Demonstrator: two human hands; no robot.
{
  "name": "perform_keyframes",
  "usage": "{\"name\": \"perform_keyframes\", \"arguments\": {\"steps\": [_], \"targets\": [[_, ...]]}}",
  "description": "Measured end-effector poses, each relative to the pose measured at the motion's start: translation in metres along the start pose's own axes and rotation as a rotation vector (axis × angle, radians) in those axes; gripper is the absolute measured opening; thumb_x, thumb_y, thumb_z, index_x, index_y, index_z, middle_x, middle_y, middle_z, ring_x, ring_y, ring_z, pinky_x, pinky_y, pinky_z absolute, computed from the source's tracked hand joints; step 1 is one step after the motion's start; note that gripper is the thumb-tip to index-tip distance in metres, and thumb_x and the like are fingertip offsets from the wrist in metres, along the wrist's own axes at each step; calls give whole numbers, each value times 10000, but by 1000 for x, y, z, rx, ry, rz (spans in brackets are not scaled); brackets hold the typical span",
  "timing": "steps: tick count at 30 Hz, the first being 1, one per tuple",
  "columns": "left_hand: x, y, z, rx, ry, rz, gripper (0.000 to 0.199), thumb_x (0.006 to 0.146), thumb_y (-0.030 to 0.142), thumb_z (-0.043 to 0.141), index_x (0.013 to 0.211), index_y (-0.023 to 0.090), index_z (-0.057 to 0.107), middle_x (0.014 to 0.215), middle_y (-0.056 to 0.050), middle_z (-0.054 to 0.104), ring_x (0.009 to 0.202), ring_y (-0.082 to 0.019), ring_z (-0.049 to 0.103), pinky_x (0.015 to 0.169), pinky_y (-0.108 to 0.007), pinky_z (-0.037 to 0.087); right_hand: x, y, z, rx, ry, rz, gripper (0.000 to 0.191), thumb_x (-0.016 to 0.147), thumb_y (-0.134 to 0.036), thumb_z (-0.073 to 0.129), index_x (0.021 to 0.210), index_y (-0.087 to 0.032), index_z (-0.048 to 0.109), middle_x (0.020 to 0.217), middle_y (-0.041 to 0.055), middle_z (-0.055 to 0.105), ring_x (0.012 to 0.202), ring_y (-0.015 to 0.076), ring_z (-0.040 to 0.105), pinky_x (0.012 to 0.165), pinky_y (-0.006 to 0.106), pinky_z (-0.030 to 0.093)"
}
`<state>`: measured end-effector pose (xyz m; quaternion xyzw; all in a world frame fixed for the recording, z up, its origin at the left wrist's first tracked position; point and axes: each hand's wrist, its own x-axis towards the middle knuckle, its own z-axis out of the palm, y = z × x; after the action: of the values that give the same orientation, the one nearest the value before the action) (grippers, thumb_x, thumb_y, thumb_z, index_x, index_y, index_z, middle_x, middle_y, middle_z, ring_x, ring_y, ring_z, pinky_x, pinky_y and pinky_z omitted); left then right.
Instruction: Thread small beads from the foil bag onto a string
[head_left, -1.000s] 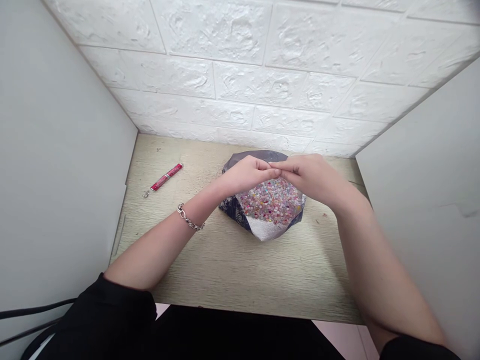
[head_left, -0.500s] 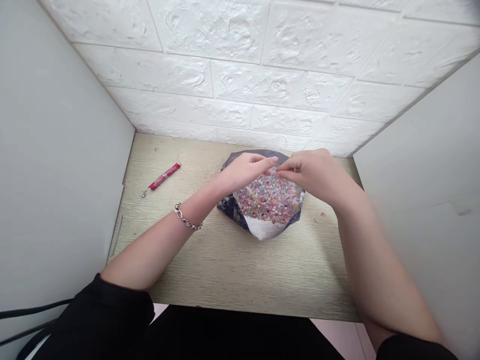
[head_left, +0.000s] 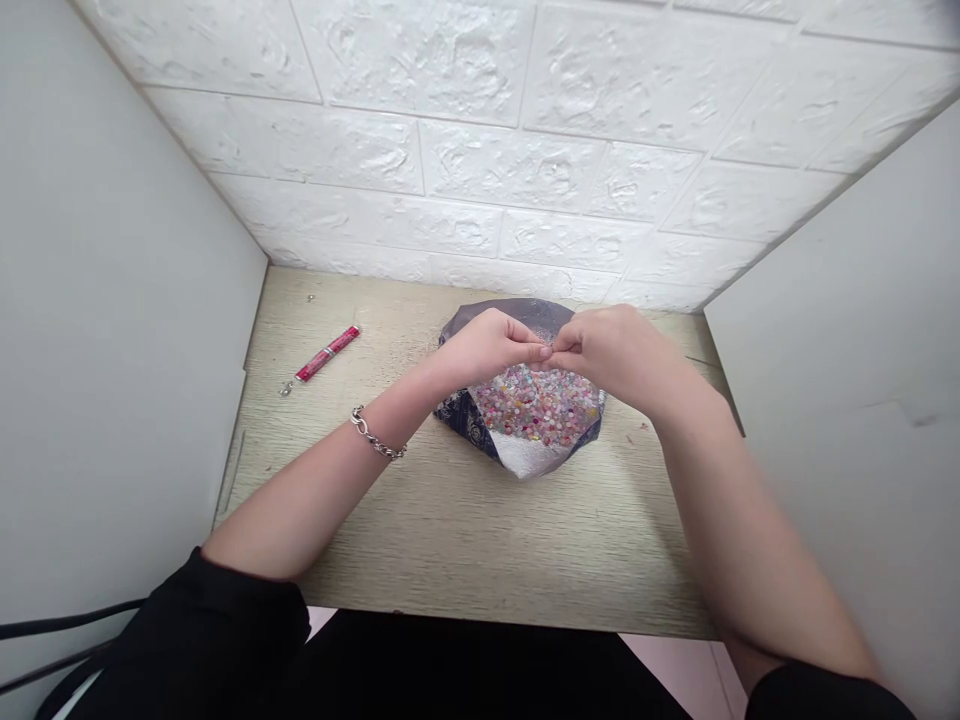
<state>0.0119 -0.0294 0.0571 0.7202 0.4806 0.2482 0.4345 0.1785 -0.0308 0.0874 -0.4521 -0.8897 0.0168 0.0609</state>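
Many small coloured beads fill an opened bag with a dark patterned outside and a silvery inner side. Over the beads, my left hand is closed in a pinch, thumb pressed toward the fingers. Its fingertips meet those of my right hand, which is pinched as well. Whatever lies between the fingertips is too small to make out. A silver chain bracelet circles my left wrist.
To the left on the wooden table lies a slim red tube with a silver band, beside small metal bits. A white brick-patterned wall stands behind, with pale panels at both sides.
My right hand has shifted a little left and my left thumb has come down, so the fingertips of both hands now touch. The bag and the red tube stay put.
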Motion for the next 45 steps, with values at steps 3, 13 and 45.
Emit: {"name": "perform_keyframes", "arguments": {"steps": [3,13,45], "targets": [[0,1,-1,-1,-42,15,287,684,373,516,698,124,659,582,-3,534,502,-57,361,485,-221,266,1,0,-1,59,-35,10,185,749,-266,511,642,-173,629,645,8,610,617,114,508,560,235,314],[-1,3,6,133,-6,-30,245,692,335,473,592,130,560,546,10,451,499,-63,344,484,-233,244,2,8,22,-204,-402,201,256,704,-33,408,810,-110,629,769,115,617,686,180,576,499,244,304],[1,-6,7,244,-32,-10,253,691,363,442,568,155,516,535,9,442,491,-76,334,488,-250,222,10,17,41,-185,-500,199,230,714,-127,436,820,-90,637,739,131,632,689,197,593,536,263,365]]}}
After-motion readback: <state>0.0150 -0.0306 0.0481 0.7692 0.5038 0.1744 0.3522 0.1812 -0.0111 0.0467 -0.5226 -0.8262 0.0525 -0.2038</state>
